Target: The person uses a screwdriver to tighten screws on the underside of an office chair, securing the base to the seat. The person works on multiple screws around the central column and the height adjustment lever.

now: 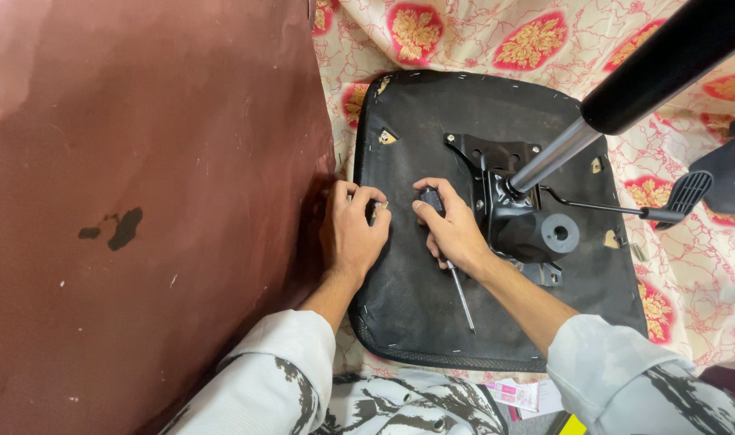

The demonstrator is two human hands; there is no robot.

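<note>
Where the seat lies: the black chair seat (407, 282) is upside down on a flowered cloth (480, 40), its stapled underside facing me and its left edge just beside a brown panel (142, 201).
Left hand: my left hand (353, 234) rests on the seat near that left edge, fingers curled, tips pressed down around a small pale piece (381, 206). I cannot tell whether I am pinching it or only touching it.
Right hand: my right hand (452, 234) is closed around a screwdriver (462, 298). Its dark handle shows at my fingertips, and its thin steel shaft runs back under my palm and lies along the seat, pointing toward me.
Hardware: a black metal bracket (504, 209) sits at the middle of the underside, just right of my right hand. A steel column (625, 89) rises from it toward the camera, and a thin lever with a ribbed paddle (689, 192) sticks out to the right.
Step in hand: as I judge it, I am setting a small fitting near the seat's left edge. The tool is held but not yet applied.
Next move calls for: turning the screwdriver so its tip faces the fitting, while my left fingers keep the piece steady.
Clothing: pale patterned sleeves (287, 354) at the bottom of the view.
</note>
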